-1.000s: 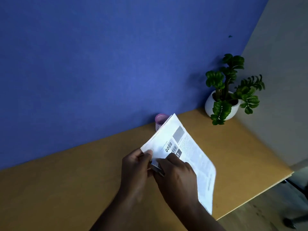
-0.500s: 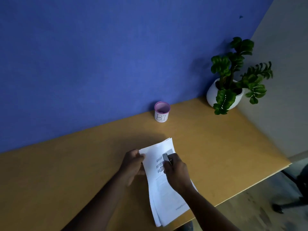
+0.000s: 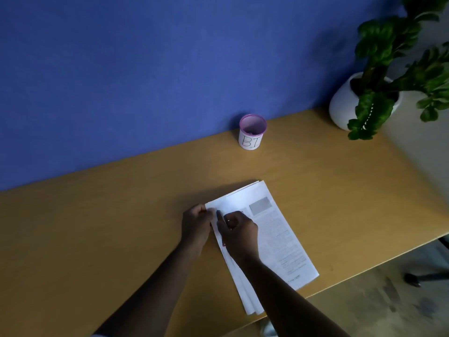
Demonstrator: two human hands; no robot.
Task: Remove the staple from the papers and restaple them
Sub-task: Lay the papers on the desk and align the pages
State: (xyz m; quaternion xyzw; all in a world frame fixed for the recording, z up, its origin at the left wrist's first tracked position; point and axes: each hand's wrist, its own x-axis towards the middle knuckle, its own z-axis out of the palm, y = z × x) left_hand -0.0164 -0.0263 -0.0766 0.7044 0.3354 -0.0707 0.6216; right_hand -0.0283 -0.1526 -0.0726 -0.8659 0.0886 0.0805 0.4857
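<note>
I'm pinching the papers (image 3: 279,239) at mid-frame with the left hand (image 3: 196,224), the right hand (image 3: 239,229) gripping a small tool (image 3: 218,213), risking tearing that corner.

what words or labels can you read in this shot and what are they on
"BI": handwritten on the white, pink-rimmed cup
papers: the printed body text and the bottom line are too blurred to read
</note>
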